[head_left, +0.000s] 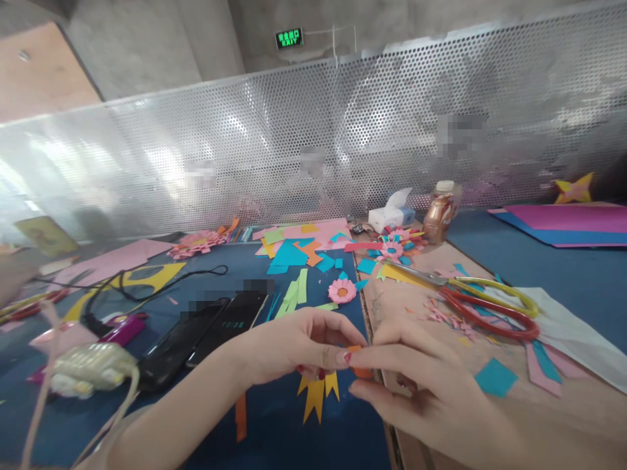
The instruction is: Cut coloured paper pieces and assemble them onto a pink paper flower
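Between my two hands is a small piece of orange paper, partly covered by fingers. My left hand pinches its left side with thumb and fingertips. From the right, my right hand holds the same piece between thumb and fingers. Beneath the left fingers, yellow paper ribbon tails with notched ends stick out on the blue mat. Just beyond the hands lies a pink paper flower with an orange centre. Light green paper strips are left of that flower, and an orange strip lies near my left forearm.
Scissors with red and yellow handles lie on the cardboard at right, among paper scraps. Two black phones and a cable lie left. A tissue box and bottle stand at the back before a perforated metal screen.
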Demonstrator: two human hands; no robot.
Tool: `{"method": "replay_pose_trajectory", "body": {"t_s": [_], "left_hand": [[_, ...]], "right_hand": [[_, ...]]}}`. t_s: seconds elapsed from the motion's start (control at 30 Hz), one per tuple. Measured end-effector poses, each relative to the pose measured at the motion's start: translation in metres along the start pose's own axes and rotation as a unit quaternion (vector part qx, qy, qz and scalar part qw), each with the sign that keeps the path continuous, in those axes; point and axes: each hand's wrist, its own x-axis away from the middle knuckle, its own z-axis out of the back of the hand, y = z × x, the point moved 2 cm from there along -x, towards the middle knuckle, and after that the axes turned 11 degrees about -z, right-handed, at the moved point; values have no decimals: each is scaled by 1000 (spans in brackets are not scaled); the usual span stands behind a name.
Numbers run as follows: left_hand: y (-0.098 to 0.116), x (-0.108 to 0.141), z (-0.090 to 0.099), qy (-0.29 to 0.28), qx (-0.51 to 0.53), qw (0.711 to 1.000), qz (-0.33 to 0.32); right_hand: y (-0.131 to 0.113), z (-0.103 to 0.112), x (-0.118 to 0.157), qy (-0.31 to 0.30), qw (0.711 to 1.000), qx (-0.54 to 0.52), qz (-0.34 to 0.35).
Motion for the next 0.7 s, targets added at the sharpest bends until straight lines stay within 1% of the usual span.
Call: {"method": "replay_pose_trajectory", "body": {"t_s": [0.13,0.27,0.5,0.7], "left_hand": [[-2,0,1,-4,10,1000,0],[-6,0,1,-3,7,1000,7],[-5,-1,0,-14,9,1000,-13],[-5,-1,-1,-14,9,1000,-15]], "right_hand": [[0,0,-1,-3,1000,-2,7],[0,-1,-3,-5,1000,-1,-2],[0,-4,-1,-37,999,-15,-14],[1,-5,1,-37,999,-23,-13]]}}
